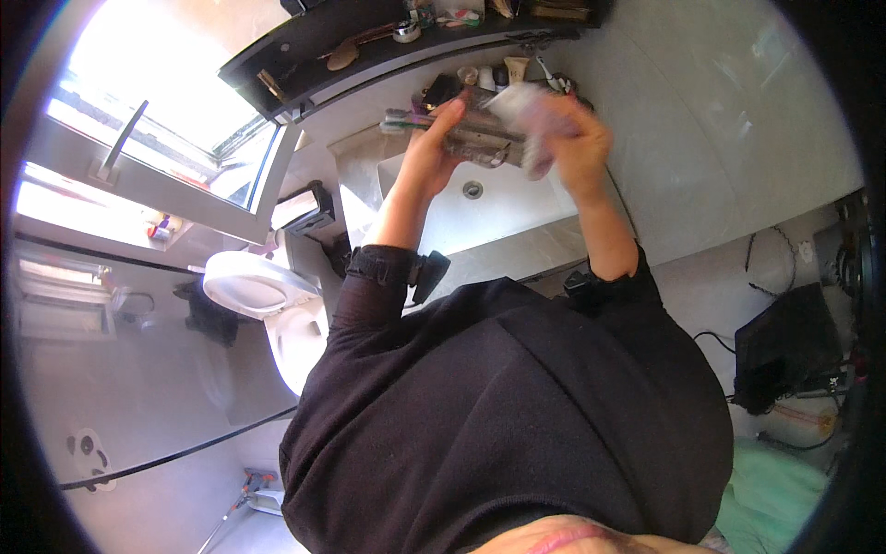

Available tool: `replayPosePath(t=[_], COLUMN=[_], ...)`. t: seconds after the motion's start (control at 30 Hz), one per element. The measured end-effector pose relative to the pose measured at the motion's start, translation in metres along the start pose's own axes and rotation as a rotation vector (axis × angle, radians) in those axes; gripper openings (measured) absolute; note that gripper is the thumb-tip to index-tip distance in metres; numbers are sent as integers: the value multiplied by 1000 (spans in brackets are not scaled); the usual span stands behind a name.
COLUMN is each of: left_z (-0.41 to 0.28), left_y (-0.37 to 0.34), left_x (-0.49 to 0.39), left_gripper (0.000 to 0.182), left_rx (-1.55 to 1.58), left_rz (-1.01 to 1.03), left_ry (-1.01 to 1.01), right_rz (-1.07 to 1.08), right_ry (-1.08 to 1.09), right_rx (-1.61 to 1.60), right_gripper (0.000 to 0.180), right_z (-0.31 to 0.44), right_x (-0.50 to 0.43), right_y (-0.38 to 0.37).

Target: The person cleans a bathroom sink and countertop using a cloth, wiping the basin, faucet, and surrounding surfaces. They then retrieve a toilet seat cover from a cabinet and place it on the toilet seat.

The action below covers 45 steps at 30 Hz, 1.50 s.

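Above the white sink basin (443,218), my left hand (437,149) holds a dark translucent holder (477,138), tilted on its side. Toothbrushes (401,121) stick out of it to the left, their heads past my fingers. My right hand (578,142) grips a pale, soft-looking cloth or wipe (519,104) at the holder's right end. Motion blur hides its exact kind and how far it touches the holder. The basin's drain (473,190) shows below my hands.
Behind the basin stand a cream tube (516,69), an electric toothbrush (547,69) and small bottles. A dark shelf (374,48) with a hairbrush (342,55) runs above. An open window (263,166) and a toilet (263,284) are at left. A dark bag-like item (782,339) hangs at right.
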State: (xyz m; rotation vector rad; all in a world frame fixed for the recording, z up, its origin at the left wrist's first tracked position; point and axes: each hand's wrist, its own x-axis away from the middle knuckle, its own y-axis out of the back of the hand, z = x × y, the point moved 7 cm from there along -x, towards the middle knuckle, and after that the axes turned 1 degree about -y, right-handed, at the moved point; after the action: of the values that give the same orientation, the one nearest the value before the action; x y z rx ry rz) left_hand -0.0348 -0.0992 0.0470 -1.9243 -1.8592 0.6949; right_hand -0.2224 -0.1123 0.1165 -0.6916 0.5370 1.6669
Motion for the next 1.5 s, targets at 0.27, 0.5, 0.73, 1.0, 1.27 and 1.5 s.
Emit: replayPosePath(t=[0.27,0.5,0.73,1.0,1.27,1.5], left_z=[-5,12,52,144,274,320], left_y=[-21,-45,-37,-30,-21,-40], left_x=[5,12,-23,-92,-176,-224], left_gripper=[73,96,89,80,94,90], left_rx=[-526,-539,-329,-655,-837,-1047], left_rz=[137,396,429,410,445,631], left_ry=[-215,-249,-72,62,258,164], right_rz=[420,386,94,-104,-200,-225], right_ry=[-2,-936,-1089,-908,-1173,-1154], right_rx=[687,-343,-130,314,413,469], right_gripper=[33,44,35,48,41,44], right_z=[-9,-101,-149,-158,-169,-178], right_x=[1,45,94,125,211,238], right_y=[-36,-4,80,179,255,276])
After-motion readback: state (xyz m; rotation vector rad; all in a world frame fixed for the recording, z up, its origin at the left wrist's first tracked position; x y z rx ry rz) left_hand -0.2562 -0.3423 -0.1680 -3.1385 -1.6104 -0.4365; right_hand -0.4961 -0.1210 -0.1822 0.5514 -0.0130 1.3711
